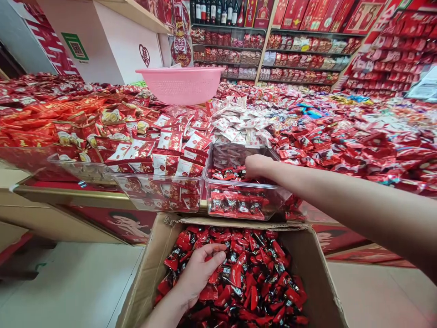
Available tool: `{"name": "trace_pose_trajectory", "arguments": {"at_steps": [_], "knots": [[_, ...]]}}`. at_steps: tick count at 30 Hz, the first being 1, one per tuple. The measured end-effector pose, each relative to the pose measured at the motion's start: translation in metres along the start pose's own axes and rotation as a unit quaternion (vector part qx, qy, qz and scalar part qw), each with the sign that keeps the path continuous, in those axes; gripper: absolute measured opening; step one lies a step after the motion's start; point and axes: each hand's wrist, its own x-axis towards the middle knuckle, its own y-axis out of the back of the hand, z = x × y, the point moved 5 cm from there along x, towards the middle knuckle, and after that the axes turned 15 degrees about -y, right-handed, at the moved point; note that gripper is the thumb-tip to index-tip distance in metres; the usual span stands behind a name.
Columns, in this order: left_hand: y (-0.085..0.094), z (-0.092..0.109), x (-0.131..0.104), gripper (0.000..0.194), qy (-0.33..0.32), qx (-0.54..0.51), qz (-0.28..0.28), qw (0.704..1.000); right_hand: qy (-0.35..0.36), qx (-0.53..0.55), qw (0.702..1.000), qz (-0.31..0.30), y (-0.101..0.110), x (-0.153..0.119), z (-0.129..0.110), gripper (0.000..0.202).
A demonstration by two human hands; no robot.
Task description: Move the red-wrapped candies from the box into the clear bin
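A cardboard box (324, 273) full of red-and-black wrapped candies (252, 282) stands in front of me. My left hand (200, 273) is down among these candies, its thumb and forefinger curled close together around a red wrapped candy; its other fingers are partly hidden. Farther forward, my right hand (256, 167) reaches into a clear plastic bin (239, 182) with similar red candies at its bottom. The knuckles are bent downward, and the fingertips are hidden from view, so whatever they hold does not show.
Left of the clear bin stands another clear bin (157, 191) of red-and-white packets. White packets (242, 123) lie heaped behind. A pink basket (184, 84) rests on the candy display. Shelves (228, 50) with bottles and bags line the back wall.
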Motion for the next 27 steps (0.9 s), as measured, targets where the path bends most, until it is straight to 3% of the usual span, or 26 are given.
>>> {"name": "trace_pose_trajectory", "arguments": {"at_steps": [4, 8, 10, 13, 15, 16, 19, 21, 23, 25, 27], "knots": [[0.000, 0.001, 0.002, 0.026, -0.004, -0.011, 0.013, 1.000, -0.004, -0.019, 1.000, -0.003, -0.007, 0.006, 0.000, 0.024], [0.006, 0.005, 0.004, 0.021, -0.039, 0.008, 0.039, 0.998, -0.007, 0.000, 0.998, 0.068, 0.025, -0.008, 0.001, 0.026], [0.008, 0.009, 0.005, 0.019, -0.068, 0.027, 0.051, 0.996, 0.014, 0.042, 0.988, 0.148, 0.054, -0.036, 0.004, 0.026], [0.010, 0.023, 0.005, 0.016, -0.126, 0.063, 0.072, 0.987, 0.149, 0.189, 0.946, 0.219, 0.074, -0.104, 0.006, 0.023], [0.009, 0.035, 0.005, 0.015, -0.170, 0.087, 0.090, 0.977, 0.230, 0.298, 0.915, 0.144, 0.054, -0.148, 0.005, 0.024], [0.008, 0.041, 0.004, 0.015, -0.190, 0.095, 0.097, 0.972, 0.235, 0.340, 0.906, 0.091, 0.034, -0.165, 0.006, 0.025], [0.001, 0.052, 0.003, 0.015, -0.226, 0.113, 0.110, 0.961, 0.172, 0.462, 0.870, -0.031, -0.041, -0.187, 0.005, 0.024], [-0.005, 0.053, 0.003, 0.016, -0.237, 0.126, 0.112, 0.957, 0.150, 0.559, 0.803, -0.140, -0.089, -0.187, -0.002, 0.026], [-0.010, 0.048, 0.003, 0.016, -0.238, 0.128, 0.101, 0.958, 0.135, 0.650, 0.714, -0.221, -0.123, -0.182, -0.009, 0.026], [-0.016, 0.038, 0.003, 0.021, -0.210, 0.116, 0.054, 0.969, 0.107, 0.717, 0.646, -0.237, -0.143, -0.176, -0.010, 0.025], [-0.022, 0.025, 0.002, 0.023, -0.155, 0.099, -0.007, 0.983, 0.086, 0.752, 0.612, -0.229, -0.155, -0.173, -0.008, 0.025]]}}
